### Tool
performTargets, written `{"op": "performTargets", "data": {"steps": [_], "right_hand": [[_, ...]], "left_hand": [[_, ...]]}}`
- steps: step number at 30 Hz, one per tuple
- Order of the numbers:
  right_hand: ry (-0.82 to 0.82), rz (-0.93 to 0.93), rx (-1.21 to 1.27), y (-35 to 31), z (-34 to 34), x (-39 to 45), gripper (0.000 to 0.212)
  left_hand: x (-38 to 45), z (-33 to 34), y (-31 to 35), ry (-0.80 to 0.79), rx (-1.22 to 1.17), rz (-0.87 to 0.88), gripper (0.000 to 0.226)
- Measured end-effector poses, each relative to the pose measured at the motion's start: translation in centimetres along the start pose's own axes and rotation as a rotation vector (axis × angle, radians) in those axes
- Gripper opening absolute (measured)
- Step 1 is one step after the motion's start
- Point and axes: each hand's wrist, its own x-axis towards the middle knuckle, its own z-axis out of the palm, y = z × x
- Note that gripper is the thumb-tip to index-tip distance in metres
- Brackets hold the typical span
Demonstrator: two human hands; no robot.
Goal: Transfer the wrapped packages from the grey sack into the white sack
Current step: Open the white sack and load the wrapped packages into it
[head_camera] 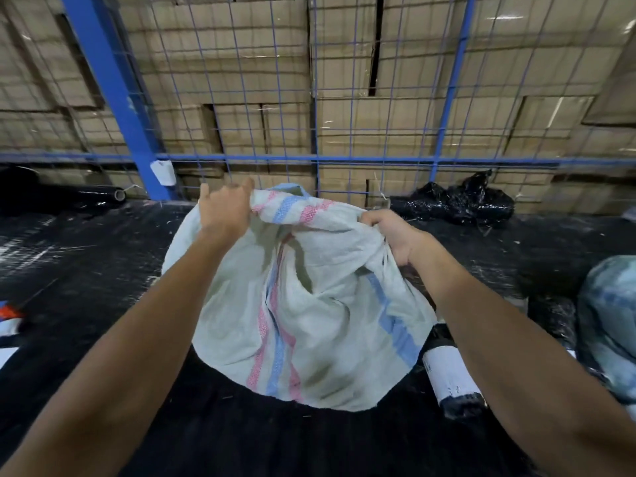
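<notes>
I have the white sack in the middle of the view, a woven one with pink and blue stripes, hanging slack from its top edge down toward the black floor. My left hand has its grip clamped on the rim at the upper left, fingers curled over the striped hem. My right hand has its grip clamped on a bunched fold of the rim at the upper right, so the mouth is stretched between the two hands. I cannot see into the sack from here, and its lower part sags in loose folds. Just beside its lower right edge, partly under my right forearm, lies a package in black wrap with a white label, resting on the floor. Farther right, at the frame edge, a pale bluish bundle shows; I cannot tell whether it is the grey sack. Behind the sack, by the fence, a crumpled black bag lies on the floor to the right, and a dark roll lies to the left. A blue wire fence with a thick blue post closes off the back, a small white tag hangs on the post, and stacked boxes fill the space behind the mesh.
</notes>
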Motion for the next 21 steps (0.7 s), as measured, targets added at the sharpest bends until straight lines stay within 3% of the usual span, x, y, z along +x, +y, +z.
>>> {"op": "performTargets", "data": {"steps": [2,3,5,7,9,10,12,13,15,17,19,21], "right_hand": [[-0.044,-0.018,0.054,-0.9,-0.2,0.5,0.048],[-0.066,-0.020,0.057,-1.3,0.4,0.2,0.042],[-0.067,-0.050,0.001,-1.7,1.8,-0.4,0.012],[-0.109,-0.052,-0.016,-1.7,2.5,-0.6,0.034],[-0.186,-0.091,-0.121,-1.4,2.9,-0.4,0.024],[-0.151,-0.167,-0.294,-1.0,2.8,-0.3,0.027],[0.081,-0.320,-0.858,0.1,1.8,0.7,0.065],[0.231,-0.365,-1.134,1.0,1.5,0.9,0.075],[0.520,-0.363,-1.388,2.5,1.0,1.5,0.067],[0.693,-0.281,-1.249,3.7,-0.1,2.0,0.033],[0.505,-0.172,-0.751,3.9,-1.6,1.6,0.014],[0.248,-0.076,-0.413,4.4,-2.4,0.4,0.020]], "left_hand": [[-0.1,-0.8,0.2,-0.181,-0.020,0.122,0.116],[-0.5,-1.4,1.0,-0.181,-0.099,0.226,0.137],[-1.9,-2.4,3.9,-0.029,-0.228,0.483,0.145],[-3.1,-2.8,6.7,-0.023,-0.258,0.583,0.111],[-2.8,-2.7,7.4,-0.078,-0.266,0.400,0.053],[-2.4,-2.6,7.3,-0.041,-0.240,0.295,0.035],[-1.6,-2.5,6.6,0.031,-0.178,0.173,0.026],[-1.3,-2.5,6.5,0.050,-0.182,0.138,0.026],[-0.9,-2.7,6.4,0.059,-0.220,0.087,0.025],[-0.4,-2.7,5.6,0.046,-0.229,0.058,0.023],[0.1,-1.8,3.8,0.021,-0.188,0.033,0.024],[0.1,-0.6,1.9,-0.033,-0.137,-0.002,0.026]]}}
